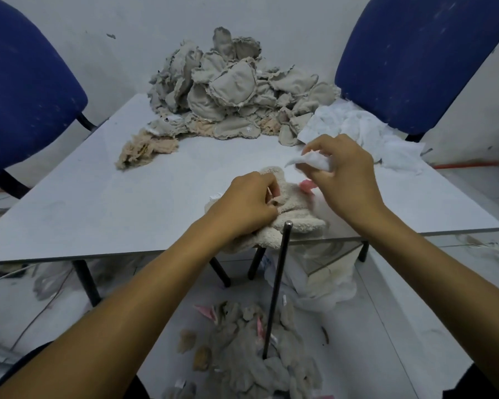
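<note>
A cream fuzzy plush skin (296,214) lies at the near edge of the white table (133,197), with a pink part (306,186) showing at its top. My left hand (245,205) grips the plush skin from the left, fingers curled into its opening. Just above and to the right of the skin, my right hand (346,180) pinches a tuft of white stuffing (308,161). A thin dark metal rod (278,283) stands upright in front of the table edge, its top just below the skin.
A big pile of grey unstuffed fabric skins (231,87) fills the table's far side, with beige pieces (144,149) at its left. Loose white stuffing (366,133) lies far right. Two blue chairs (26,90) flank the table. More plush pieces (242,347) cover the floor below.
</note>
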`<move>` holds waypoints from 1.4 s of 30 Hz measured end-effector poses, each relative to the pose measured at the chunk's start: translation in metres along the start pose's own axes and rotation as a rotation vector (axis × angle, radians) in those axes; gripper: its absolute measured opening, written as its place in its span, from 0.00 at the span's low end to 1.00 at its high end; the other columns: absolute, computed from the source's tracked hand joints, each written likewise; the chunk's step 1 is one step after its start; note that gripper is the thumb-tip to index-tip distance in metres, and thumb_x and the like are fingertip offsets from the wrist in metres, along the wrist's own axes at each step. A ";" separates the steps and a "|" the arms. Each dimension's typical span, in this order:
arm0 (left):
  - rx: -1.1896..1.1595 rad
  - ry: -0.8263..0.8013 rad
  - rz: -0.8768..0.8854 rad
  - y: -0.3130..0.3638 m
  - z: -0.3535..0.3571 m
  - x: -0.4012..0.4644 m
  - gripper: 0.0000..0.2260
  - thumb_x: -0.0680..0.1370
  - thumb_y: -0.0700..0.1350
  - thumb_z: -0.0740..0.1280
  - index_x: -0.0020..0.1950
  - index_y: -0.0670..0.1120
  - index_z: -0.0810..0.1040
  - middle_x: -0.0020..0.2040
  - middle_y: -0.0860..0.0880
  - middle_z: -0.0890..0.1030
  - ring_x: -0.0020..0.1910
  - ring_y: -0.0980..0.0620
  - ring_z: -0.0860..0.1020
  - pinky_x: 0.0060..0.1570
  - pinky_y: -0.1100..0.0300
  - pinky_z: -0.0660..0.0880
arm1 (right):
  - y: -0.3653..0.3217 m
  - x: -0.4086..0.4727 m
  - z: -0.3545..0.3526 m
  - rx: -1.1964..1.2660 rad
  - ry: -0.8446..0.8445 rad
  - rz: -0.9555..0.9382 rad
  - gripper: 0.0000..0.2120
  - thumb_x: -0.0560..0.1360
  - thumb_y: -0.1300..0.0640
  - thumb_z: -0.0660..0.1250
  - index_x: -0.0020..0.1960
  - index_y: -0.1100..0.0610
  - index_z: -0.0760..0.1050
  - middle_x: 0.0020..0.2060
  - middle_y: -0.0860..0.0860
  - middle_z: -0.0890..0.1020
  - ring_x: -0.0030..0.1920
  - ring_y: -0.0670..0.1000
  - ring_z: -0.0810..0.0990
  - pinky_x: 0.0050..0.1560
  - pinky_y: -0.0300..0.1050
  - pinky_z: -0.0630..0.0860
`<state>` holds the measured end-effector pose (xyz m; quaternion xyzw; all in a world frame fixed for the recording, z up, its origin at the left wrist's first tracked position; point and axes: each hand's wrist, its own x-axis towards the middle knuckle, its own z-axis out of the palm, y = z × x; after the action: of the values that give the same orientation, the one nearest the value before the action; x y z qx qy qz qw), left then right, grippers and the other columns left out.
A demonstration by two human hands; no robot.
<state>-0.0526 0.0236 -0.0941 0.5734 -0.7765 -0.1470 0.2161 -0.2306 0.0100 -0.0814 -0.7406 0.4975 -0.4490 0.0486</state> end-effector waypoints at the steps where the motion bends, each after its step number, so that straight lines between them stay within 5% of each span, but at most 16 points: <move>1: 0.046 0.008 0.009 0.001 0.001 0.000 0.06 0.74 0.41 0.69 0.49 0.48 0.76 0.43 0.52 0.76 0.45 0.51 0.74 0.41 0.59 0.68 | -0.004 -0.001 0.001 0.045 -0.041 0.023 0.08 0.73 0.57 0.75 0.51 0.55 0.81 0.46 0.54 0.78 0.46 0.50 0.75 0.44 0.40 0.65; 4: 0.074 0.126 0.039 0.002 0.005 -0.002 0.03 0.75 0.42 0.66 0.48 0.44 0.76 0.41 0.49 0.78 0.43 0.49 0.73 0.40 0.55 0.68 | -0.015 -0.005 0.005 0.006 -0.126 -0.025 0.07 0.73 0.60 0.74 0.51 0.54 0.82 0.48 0.54 0.80 0.48 0.50 0.76 0.46 0.37 0.67; 8: -0.062 0.160 -0.029 0.002 0.007 -0.001 0.04 0.77 0.44 0.67 0.44 0.46 0.79 0.39 0.50 0.82 0.42 0.51 0.77 0.40 0.57 0.72 | -0.028 -0.007 0.003 0.068 -0.014 -0.094 0.10 0.74 0.62 0.72 0.54 0.55 0.78 0.44 0.50 0.80 0.44 0.45 0.78 0.44 0.39 0.76; 11: -0.156 0.110 -0.075 0.000 0.006 0.000 0.06 0.76 0.44 0.68 0.39 0.51 0.79 0.37 0.50 0.82 0.40 0.51 0.79 0.37 0.62 0.72 | -0.025 -0.010 0.006 0.018 -0.018 -0.103 0.07 0.75 0.58 0.71 0.51 0.58 0.77 0.39 0.47 0.78 0.40 0.45 0.76 0.39 0.36 0.71; 14: -0.545 0.053 -0.191 -0.006 0.005 0.000 0.05 0.77 0.41 0.69 0.43 0.48 0.82 0.34 0.46 0.82 0.35 0.48 0.80 0.37 0.55 0.76 | -0.010 -0.022 0.020 -0.111 -0.135 -0.062 0.08 0.75 0.55 0.72 0.49 0.58 0.79 0.41 0.54 0.81 0.42 0.54 0.78 0.41 0.46 0.68; 18: -0.864 0.066 -0.228 -0.011 0.004 -0.001 0.06 0.77 0.33 0.68 0.48 0.44 0.80 0.30 0.48 0.77 0.27 0.53 0.76 0.27 0.66 0.71 | 0.001 -0.033 0.030 -0.128 -0.077 -0.125 0.07 0.74 0.57 0.74 0.42 0.60 0.80 0.35 0.53 0.76 0.35 0.54 0.74 0.35 0.44 0.61; 23: -0.934 0.136 -0.198 -0.014 0.006 -0.004 0.09 0.76 0.30 0.66 0.44 0.43 0.80 0.31 0.47 0.76 0.27 0.55 0.74 0.27 0.67 0.71 | 0.002 -0.045 0.033 -0.065 -0.087 -0.187 0.05 0.74 0.60 0.73 0.42 0.61 0.80 0.36 0.52 0.72 0.32 0.53 0.71 0.32 0.46 0.66; 28: -1.008 0.169 -0.173 -0.015 0.007 -0.004 0.11 0.77 0.29 0.65 0.42 0.43 0.79 0.33 0.46 0.76 0.28 0.55 0.73 0.29 0.66 0.73 | 0.001 -0.047 0.034 -0.035 -0.116 -0.191 0.14 0.78 0.52 0.67 0.38 0.60 0.79 0.38 0.50 0.73 0.33 0.53 0.72 0.32 0.50 0.71; 35: -1.003 0.153 -0.135 -0.014 0.008 -0.005 0.12 0.76 0.29 0.64 0.41 0.44 0.79 0.33 0.47 0.77 0.30 0.52 0.74 0.34 0.57 0.70 | -0.001 -0.039 0.034 -0.073 -0.035 -0.092 0.09 0.73 0.57 0.73 0.52 0.56 0.78 0.38 0.53 0.79 0.36 0.56 0.77 0.34 0.50 0.74; 39: -1.012 0.151 -0.145 -0.015 0.009 -0.006 0.12 0.77 0.29 0.64 0.41 0.45 0.79 0.33 0.46 0.77 0.30 0.52 0.74 0.35 0.56 0.69 | 0.000 -0.044 0.035 -0.104 -0.118 -0.132 0.06 0.76 0.55 0.71 0.51 0.55 0.84 0.44 0.53 0.77 0.38 0.56 0.77 0.36 0.53 0.76; 42: -1.031 0.161 -0.145 -0.015 0.009 -0.005 0.12 0.76 0.29 0.64 0.40 0.45 0.80 0.34 0.46 0.77 0.29 0.51 0.73 0.35 0.56 0.70 | -0.001 -0.044 0.036 -0.141 -0.180 -0.159 0.12 0.79 0.49 0.62 0.38 0.49 0.74 0.49 0.49 0.71 0.36 0.49 0.70 0.33 0.47 0.71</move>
<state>-0.0436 0.0239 -0.1094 0.4546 -0.5426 -0.4800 0.5183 -0.2087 0.0313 -0.1293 -0.8166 0.4612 -0.3470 0.0050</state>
